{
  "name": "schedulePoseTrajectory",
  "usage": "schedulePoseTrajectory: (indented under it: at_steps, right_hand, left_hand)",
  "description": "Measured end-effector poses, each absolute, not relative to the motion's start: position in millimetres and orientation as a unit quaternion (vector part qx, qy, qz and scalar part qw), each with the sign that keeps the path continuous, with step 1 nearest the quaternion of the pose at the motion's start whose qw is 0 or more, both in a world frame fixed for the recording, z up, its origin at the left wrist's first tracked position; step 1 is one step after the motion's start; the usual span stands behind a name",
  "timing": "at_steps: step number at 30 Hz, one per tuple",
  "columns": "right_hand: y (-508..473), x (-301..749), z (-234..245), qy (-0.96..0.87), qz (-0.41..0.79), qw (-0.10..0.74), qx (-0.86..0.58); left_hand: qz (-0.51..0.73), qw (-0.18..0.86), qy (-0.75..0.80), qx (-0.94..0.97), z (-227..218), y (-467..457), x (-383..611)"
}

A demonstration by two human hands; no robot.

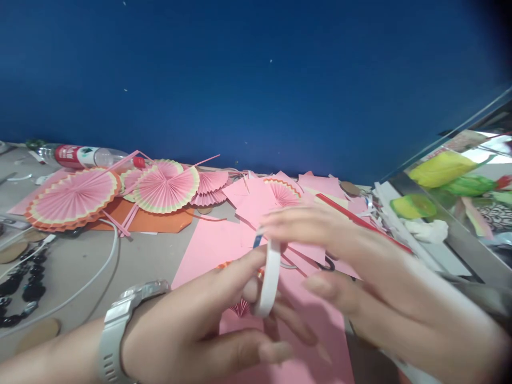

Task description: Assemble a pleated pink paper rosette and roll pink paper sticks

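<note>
My left hand [192,333] has its grip closed on a white tape roll [269,277]. The index finger runs up to the ring's near face, and the other fingers curl under and behind it. The roll stands on edge, raised above the bench, just between my two hands. My right hand [368,282] comes in from the right and is blurred. Its fingertips lie over the top rim of the roll and its thumb sticks out lower down, apart from the ring. I cannot tell whether that grip is pinching or only resting there. A grey wristwatch [116,325] sits on my left wrist.

Under both hands lies a pink paper sheet [208,245], with a small pleated pink piece [241,308] just below the roll. Farther back, pleated paper fans [72,197] in pink with yellow and orange rims overlap an orange sheet [160,220]. Behind them a plastic bottle [80,156] with a red label lies on its side. A white cable [92,280] curves across the grey bench [152,261] to the left, near black beads [24,282]. A blue wall [256,80] rises behind it all.
</note>
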State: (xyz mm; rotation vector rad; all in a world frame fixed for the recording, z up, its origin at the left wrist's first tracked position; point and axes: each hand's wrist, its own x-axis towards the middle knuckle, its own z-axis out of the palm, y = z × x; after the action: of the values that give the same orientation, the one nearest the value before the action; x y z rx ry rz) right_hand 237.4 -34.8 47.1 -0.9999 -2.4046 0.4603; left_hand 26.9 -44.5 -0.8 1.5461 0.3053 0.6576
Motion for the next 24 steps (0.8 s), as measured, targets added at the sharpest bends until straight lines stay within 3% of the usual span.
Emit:
schedulePoseTrajectory:
  at_steps: [4, 9, 16, 24]
  right_hand:
    - [-33.8, 226.3, 38.6, -0.888, 0.167, 0.225, -0.365]
    - [-27.9, 226.5, 39.3, -0.870, 0.161, 0.218, -0.411]
    - [-30.2, 224.6, 25.4, -0.911, 0.078, 0.125, -0.386]
    - [-28.0, 229.8, 28.5, -0.914, 0.042, 0.083, -0.395]
  left_hand:
    - [0.245, 0.668, 0.165, 0.683, 6.1, -43.1, 30.0]
    - [0.317, 0.692, 0.204, 0.615, -4.7, -48.2, 27.5]
    - [0.302, 0.714, 0.314, 0.548, -13.3, -41.3, 28.0]
    - [0.287, 0.660, 0.330, 0.611, -5.9, -34.9, 29.1]
